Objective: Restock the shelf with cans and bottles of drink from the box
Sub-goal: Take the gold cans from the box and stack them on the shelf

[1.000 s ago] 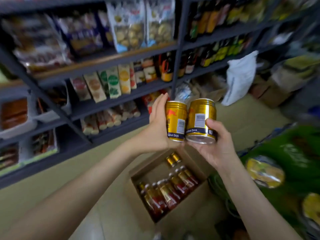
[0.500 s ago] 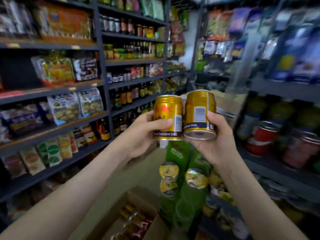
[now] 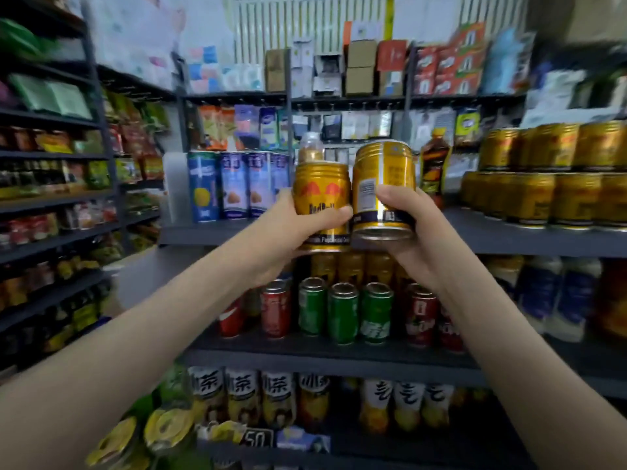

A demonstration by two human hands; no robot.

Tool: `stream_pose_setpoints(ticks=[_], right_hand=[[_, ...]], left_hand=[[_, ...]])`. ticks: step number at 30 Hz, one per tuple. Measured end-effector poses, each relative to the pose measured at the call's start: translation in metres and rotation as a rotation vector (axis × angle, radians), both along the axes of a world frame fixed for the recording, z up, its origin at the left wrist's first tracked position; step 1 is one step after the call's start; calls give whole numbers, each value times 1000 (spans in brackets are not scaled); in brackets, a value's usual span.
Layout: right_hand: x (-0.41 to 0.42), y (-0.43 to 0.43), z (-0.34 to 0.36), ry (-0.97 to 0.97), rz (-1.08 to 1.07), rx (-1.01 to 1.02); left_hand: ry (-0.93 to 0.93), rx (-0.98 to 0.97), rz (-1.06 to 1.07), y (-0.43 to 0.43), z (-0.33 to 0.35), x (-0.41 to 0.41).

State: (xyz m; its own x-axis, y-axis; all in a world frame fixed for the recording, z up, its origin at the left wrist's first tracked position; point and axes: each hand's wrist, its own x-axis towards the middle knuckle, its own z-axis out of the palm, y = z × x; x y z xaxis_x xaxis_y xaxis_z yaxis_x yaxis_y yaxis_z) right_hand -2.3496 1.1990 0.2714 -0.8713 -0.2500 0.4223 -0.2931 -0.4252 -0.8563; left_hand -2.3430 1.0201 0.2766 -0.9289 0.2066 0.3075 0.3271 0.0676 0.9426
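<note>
We face a dark grey shelf (image 3: pixel 217 234) in a narrow shop aisle, with cardboard boxes (image 3: pixel 359 66) stacked on the top board high above our hands and packed racks of snacks running off past our left arm. Our left hand (image 3: pixel 288 228) grips a gold can (image 3: pixel 320 195), the thumb laid across its front under the red bull print and the fingers curled round the back. Our right hand (image 3: pixel 403 212) grips a second gold can (image 3: pixel 381 184) round its lower half, barcode turned towards us, the can tilted a little and held slightly higher than the other. The two hands are raised close together in front of the shelf board, and the two cans stand side by side with no gap showing between them. Both are in the air, with nothing but our grip holding them. To the right of our right hand, stacked gold cans (image 3: pixel 543 198) of the same kind sit in two tiers on that board. To the left of our left hand stand tall blue cans (image 3: pixel 234 184), and a dark tea bottle (image 3: pixel 434 164) rises just beyond our right hand. A small clear bottle (image 3: pixel 310 147) shows above the left can, behind it. Below our hands, the next board down carries green cans (image 3: pixel 342 313) flanked by red cans (image 3: pixel 274 313), with more gold ones behind. Lower still, under our forearms, a row of yellow tea cans (image 3: pixel 244 395) fills the board.
</note>
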Motion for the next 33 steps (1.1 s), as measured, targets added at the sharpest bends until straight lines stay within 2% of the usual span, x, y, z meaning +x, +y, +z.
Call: stream_pose_setpoints(ticks=[8, 12, 18, 27, 33], right_hand=[[-51, 115, 38, 86, -304, 158], [-73, 184, 55, 53, -348, 104], [-90, 293, 75, 47, -422, 6], [-124, 381, 86, 197, -621, 383], [-145, 396, 91, 300, -674, 434]], left_hand=[[-1, 52, -195, 115, 36, -81], [29, 23, -260, 179, 53, -117], [94, 41, -182, 266, 73, -160], [114, 101, 11, 355, 95, -204], [70, -32, 82, 376, 102, -227]])
